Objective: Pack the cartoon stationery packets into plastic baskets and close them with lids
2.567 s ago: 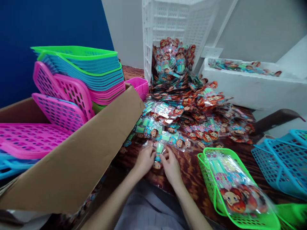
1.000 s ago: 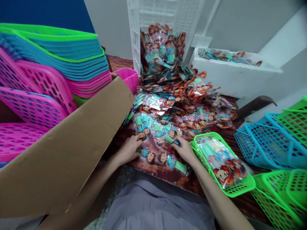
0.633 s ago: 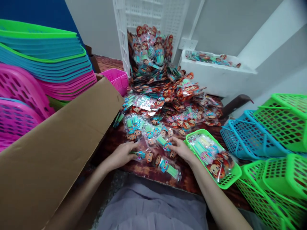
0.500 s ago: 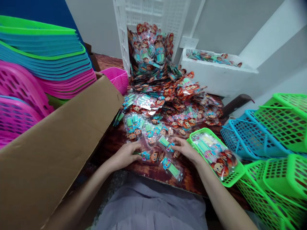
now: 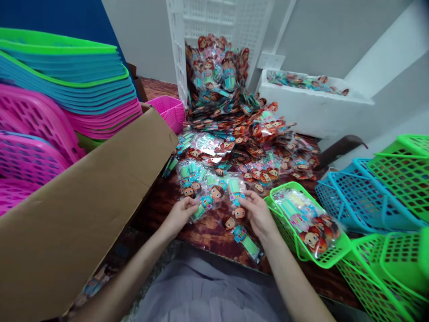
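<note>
My left hand [image 5: 179, 217] pinches the lower end of a clear cartoon-figure packet [image 5: 207, 202] with pale green sticks, its printed head pointing up and right. To the right, my right hand [image 5: 258, 213] has thumb and fingers on the edge of a similar packet [image 5: 235, 185], whose head points down towards me. Below them a third packet [image 5: 247, 245] lies slanted on the dark wood-patterned table [image 5: 209, 232], near its front edge. Just beyond both hands lie more packets [image 5: 191, 172]. Beside my right forearm stands a green basket [image 5: 344, 247] with bagged packets [image 5: 306, 219] in it.
A large heap of packets [image 5: 231, 118] spills from a white crate [image 5: 181, 67]. A cardboard box [image 5: 100, 188] and stacked baskets [image 5: 97, 96] flank the left. Blue baskets [image 5: 348, 190] and green baskets [image 5: 372, 268] crowd the right. A white foam box [image 5: 301, 112] stands behind.
The left packet has turned, its head now pointing up and away. The right packet has swung upright, sticks away from me. Both hands have shifted slightly, and the view has moved a little left.
</note>
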`<state>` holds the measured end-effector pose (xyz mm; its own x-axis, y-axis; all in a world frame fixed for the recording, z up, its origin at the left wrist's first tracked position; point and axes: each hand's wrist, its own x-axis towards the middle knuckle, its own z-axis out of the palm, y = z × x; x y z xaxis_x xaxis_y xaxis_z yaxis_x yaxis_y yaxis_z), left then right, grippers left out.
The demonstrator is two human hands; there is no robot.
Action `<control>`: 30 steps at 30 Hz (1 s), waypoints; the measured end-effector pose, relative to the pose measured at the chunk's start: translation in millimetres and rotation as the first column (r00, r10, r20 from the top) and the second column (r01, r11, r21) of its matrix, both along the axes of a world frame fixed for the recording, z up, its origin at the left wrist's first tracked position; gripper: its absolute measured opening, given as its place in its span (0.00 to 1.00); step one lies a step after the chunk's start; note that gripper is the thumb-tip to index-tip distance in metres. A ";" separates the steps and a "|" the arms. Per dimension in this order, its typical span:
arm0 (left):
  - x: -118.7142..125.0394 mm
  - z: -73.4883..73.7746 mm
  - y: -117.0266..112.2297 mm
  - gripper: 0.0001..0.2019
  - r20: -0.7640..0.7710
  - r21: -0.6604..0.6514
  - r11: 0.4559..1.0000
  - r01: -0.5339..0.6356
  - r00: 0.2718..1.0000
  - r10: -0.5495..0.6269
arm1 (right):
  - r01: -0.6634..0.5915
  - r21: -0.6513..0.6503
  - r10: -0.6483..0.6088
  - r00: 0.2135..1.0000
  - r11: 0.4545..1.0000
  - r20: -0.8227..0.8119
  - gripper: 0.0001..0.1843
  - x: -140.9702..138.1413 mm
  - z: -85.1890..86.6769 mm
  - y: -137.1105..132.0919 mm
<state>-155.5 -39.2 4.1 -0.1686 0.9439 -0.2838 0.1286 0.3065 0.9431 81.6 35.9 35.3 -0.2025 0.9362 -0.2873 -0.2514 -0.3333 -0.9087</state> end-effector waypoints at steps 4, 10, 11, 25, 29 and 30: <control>11.6 2.2 1.3 0.21 0.133 -0.020 0.999 -0.049 0.990 0.052 | -0.054 -0.125 0.041 0.993 0.991 -0.107 0.26 -13.4 -1.5 -10.6; 16.2 1.2 2.4 0.21 0.229 -0.026 0.995 -0.097 0.968 0.100 | 0.067 -0.182 -0.082 0.994 0.981 -0.074 0.28 -14.0 -3.0 -16.9; 17.6 0.6 1.7 0.20 0.233 -0.019 0.995 -0.102 0.967 0.104 | 0.069 -0.193 -0.084 0.994 0.979 -0.067 0.28 -15.4 -3.6 -20.2; -3.1 21.6 15.8 0.16 0.157 0.012 0.923 0.384 0.911 -0.381 | -0.796 0.196 0.310 0.432 0.573 0.847 0.09 -11.4 27.2 -38.5; 6.6 33.5 11.7 0.15 0.087 0.012 0.824 0.567 0.820 -0.566 | -0.704 0.243 0.142 0.441 0.667 0.886 0.05 -21.3 24.2 -45.4; 6.6 35.0 8.0 0.14 0.025 0.023 0.813 0.582 0.812 -0.582 | -0.653 0.271 0.126 0.494 0.708 0.860 0.04 -17.6 20.3 -47.8</control>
